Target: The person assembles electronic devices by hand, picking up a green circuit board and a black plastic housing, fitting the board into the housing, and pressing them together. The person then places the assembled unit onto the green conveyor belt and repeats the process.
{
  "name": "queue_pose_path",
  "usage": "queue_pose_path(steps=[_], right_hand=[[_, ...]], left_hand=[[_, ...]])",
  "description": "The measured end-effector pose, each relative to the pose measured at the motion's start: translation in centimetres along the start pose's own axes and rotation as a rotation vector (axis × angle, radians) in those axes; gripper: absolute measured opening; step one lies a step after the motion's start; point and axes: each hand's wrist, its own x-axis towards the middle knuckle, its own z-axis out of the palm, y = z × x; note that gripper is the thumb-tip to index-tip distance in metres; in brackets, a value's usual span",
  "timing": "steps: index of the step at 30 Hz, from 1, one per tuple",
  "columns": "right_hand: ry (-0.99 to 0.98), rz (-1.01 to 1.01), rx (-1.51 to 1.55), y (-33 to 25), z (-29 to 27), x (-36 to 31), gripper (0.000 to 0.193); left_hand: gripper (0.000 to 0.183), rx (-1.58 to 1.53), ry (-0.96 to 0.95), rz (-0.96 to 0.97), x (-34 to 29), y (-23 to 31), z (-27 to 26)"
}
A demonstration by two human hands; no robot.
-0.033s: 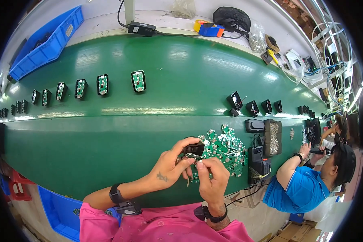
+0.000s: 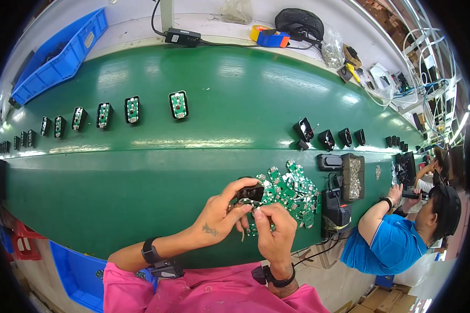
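My left hand [image 2: 222, 214] is closed around a small black plastic housing [image 2: 253, 193], its open side facing up. Against the housing's near edge, under my left thumb, sits a green circuit board [image 2: 249, 202], mostly covered by fingers. My right hand [image 2: 275, 227] meets it there, thumb and forefinger pinched on a tiny whitish part too small to name. A thin wire hangs below my left fingers. Just beyond both hands lies a loose heap of green circuit boards [image 2: 296, 190].
Black housings with boards fitted [image 2: 132, 109] stand in a row at left; bare black housings [image 2: 326, 140] stand at right. Beside the heap are a tray of small metal parts [image 2: 354, 177] and a black device [image 2: 336, 208]. A co-worker in blue [image 2: 389, 240] sits at right. A blue crate [image 2: 62, 57] is far left.
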Motion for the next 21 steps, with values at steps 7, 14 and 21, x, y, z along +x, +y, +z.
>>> queue_pose_path(steps=[7,14,21], right_hand=[[-0.197,-0.044,0.031,-1.1,-0.8,1.0,0.002],[-0.139,-0.034,0.03,-0.8,-0.4,0.8,0.003],[-0.212,0.0,0.06,-1.3,-1.0,1.3,0.004]], left_hand=[[0.051,0.058,0.05,0.13,-0.2,-1.1,0.0],[0.053,-0.071,0.066,0.053,-0.1,-0.9,0.0],[0.048,0.076,0.016,0.164,-0.2,-1.4,-0.6]])
